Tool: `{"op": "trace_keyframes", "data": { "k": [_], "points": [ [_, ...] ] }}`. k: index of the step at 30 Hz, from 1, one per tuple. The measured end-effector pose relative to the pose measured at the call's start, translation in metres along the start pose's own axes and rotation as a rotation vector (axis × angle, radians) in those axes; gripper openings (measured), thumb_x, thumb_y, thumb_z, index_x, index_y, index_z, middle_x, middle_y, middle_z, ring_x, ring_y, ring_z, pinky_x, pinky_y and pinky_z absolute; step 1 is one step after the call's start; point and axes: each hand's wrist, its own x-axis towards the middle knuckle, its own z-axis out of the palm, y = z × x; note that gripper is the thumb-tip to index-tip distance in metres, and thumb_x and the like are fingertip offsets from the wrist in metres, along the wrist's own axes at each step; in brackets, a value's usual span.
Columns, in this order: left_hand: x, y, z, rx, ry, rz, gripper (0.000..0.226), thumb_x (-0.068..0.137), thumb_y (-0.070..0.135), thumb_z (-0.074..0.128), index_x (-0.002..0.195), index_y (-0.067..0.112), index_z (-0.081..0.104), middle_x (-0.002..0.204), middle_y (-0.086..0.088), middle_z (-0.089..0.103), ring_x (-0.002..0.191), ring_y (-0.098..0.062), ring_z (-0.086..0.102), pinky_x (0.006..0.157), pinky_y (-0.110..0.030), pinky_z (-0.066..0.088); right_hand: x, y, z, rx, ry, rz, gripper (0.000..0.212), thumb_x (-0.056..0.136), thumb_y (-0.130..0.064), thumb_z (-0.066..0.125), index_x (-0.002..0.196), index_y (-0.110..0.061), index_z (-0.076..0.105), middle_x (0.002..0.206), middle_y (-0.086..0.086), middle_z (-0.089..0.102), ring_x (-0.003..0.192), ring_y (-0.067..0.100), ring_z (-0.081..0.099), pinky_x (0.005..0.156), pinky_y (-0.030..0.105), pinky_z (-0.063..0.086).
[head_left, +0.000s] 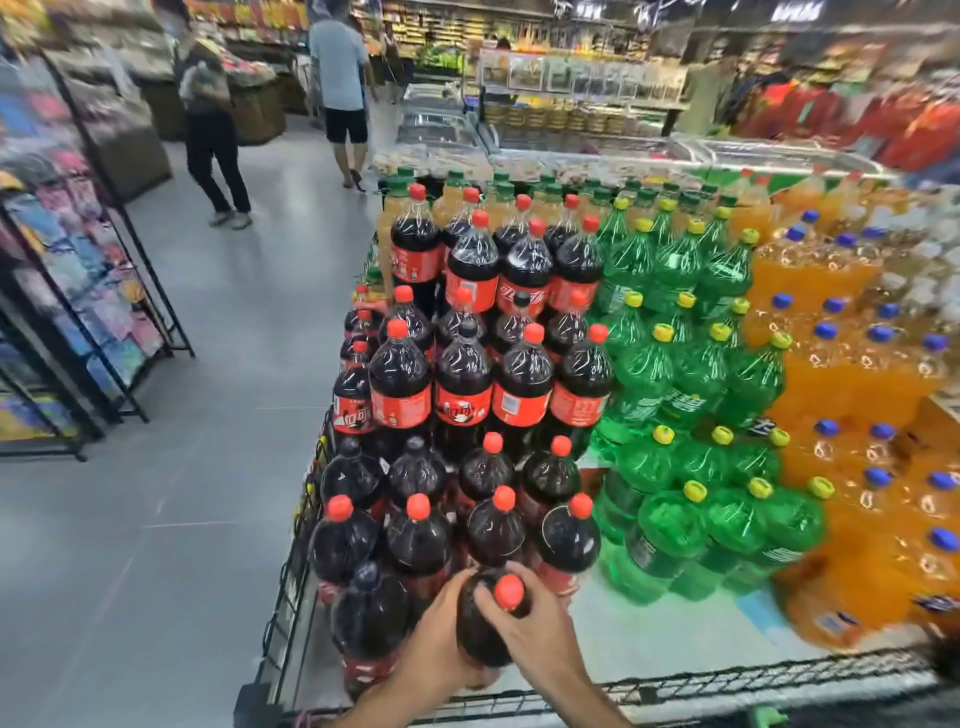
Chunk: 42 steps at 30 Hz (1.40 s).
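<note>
Supermarket floor, grey and smooth, fills the left of the frame beside a wire-rimmed display platform (727, 680). On it stand plastic bottles in tiers: dark cola (519, 384) with red caps, green soda (670, 530) with yellow caps, and orange soda (852, 545) with blue caps.

At lower centre, at the front of the cola rows, a cola bottle (480, 636) is clasped on both sides. The left hand (441, 639) and right hand (540, 634) curl round its rounded shoulder below the red cap (509, 592). They hide its label and base. The orange bottles at the right edge are blurred.
</note>
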Motion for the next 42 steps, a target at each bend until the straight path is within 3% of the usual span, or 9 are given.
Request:
{"op": "trace_keyframes", "data": {
  "k": [3,8,14,19,22,26,33,37,42],
  "points": [
    [0.0,-0.004,-0.004,-0.005,-0.026,0.021,0.113,0.052,0.046,0.094,0.145,0.026,0.033,0.148,0.015,0.041,0.137,0.006,0.039,0.113,-0.018,0.034,0.004,0.004,0.014,-0.016,-0.012,-0.015,0.044,0.069,-0.065,0.079,0.106,-0.044,0.066,0.104,-0.023,0.074,0.102,-0.006,0.067,0.082,0.002,0.044],
    [-0.002,-0.01,-0.01,-0.033,0.006,0.004,0.114,0.055,0.04,0.093,0.148,0.02,0.03,0.151,0.014,0.035,0.14,0.007,0.033,0.113,-0.013,0.029,0.018,0.01,0.032,-0.067,-0.059,-0.014,0.08,0.065,-0.082,0.071,0.131,-0.036,0.062,0.121,-0.021,0.069,0.113,-0.003,0.063,0.101,0.024,0.052],
    [0.001,-0.015,-0.01,-0.008,0.056,-0.072,0.126,0.058,0.053,0.087,0.154,0.012,0.017,0.155,0.008,0.023,0.143,0.011,0.02,0.115,-0.01,0.021,0.033,0.006,0.044,-0.084,-0.107,0.056,0.099,0.061,-0.089,0.068,0.138,-0.029,0.053,0.126,-0.015,0.067,0.117,0.007,0.063,0.1,0.027,0.051],
    [0.0,-0.016,0.004,0.007,0.068,-0.146,0.133,0.061,0.053,0.081,0.157,0.01,0.0,0.16,0.009,0.011,0.149,-0.002,0.016,0.118,-0.014,0.023,0.033,0.006,0.039,0.052,-0.161,0.044,0.052,0.07,-0.064,0.084,0.11,-0.043,0.058,0.108,-0.027,0.071,0.106,-0.012,0.064,0.096,0.016,0.049],
    [-0.002,-0.013,0.011,-0.007,0.104,-0.244,0.132,0.065,0.042,0.083,0.155,0.005,-0.005,0.154,0.005,0.012,0.144,-0.002,0.016,0.108,-0.001,0.015,0.036,0.006,0.038,0.068,-0.202,0.048,0.053,0.065,-0.07,0.084,0.104,-0.041,0.064,0.1,-0.03,0.073,0.098,-0.017,0.064,0.087,0.009,0.047],
    [-0.008,-0.008,0.01,0.009,0.074,-0.346,0.124,0.076,0.036,0.077,0.155,0.001,-0.011,0.161,-0.007,0.014,0.15,-0.018,0.021,0.119,-0.025,0.026,0.043,0.014,0.043,0.049,-0.224,0.058,0.081,0.055,-0.085,0.079,0.111,-0.029,0.066,0.101,-0.021,0.077,0.098,-0.007,0.069,0.095,0.024,0.054],
    [-0.013,-0.03,0.012,0.041,0.056,-0.36,0.097,0.081,0.031,0.06,0.157,0.016,0.002,0.159,-0.001,0.032,0.145,-0.006,0.033,0.118,-0.032,0.032,0.044,0.014,0.042,0.033,-0.239,0.054,0.072,0.058,-0.08,0.081,0.107,-0.029,0.07,0.099,-0.019,0.077,0.098,-0.002,0.071,0.092,0.024,0.055],
    [-0.022,-0.015,0.0,-0.024,-0.008,-0.36,0.089,0.082,0.023,0.064,0.153,0.035,0.013,0.154,0.008,0.04,0.141,-0.004,0.039,0.116,-0.033,0.038,0.04,0.007,0.036,0.055,-0.281,0.04,0.052,0.069,-0.064,0.086,0.103,-0.03,0.065,0.098,-0.022,0.073,0.093,-0.008,0.065,0.075,0.004,0.045],
    [-0.04,0.023,-0.016,-0.099,-0.024,-0.473,0.059,0.09,-0.001,0.062,0.133,0.03,0.036,0.116,0.015,0.053,0.101,0.003,0.058,0.08,-0.008,0.048,0.042,0.02,0.024,0.077,-0.369,-0.035,0.06,0.066,-0.06,0.09,0.115,-0.031,0.069,0.103,-0.022,0.077,0.102,-0.005,0.069,0.087,0.01,0.051]
  ]
}}
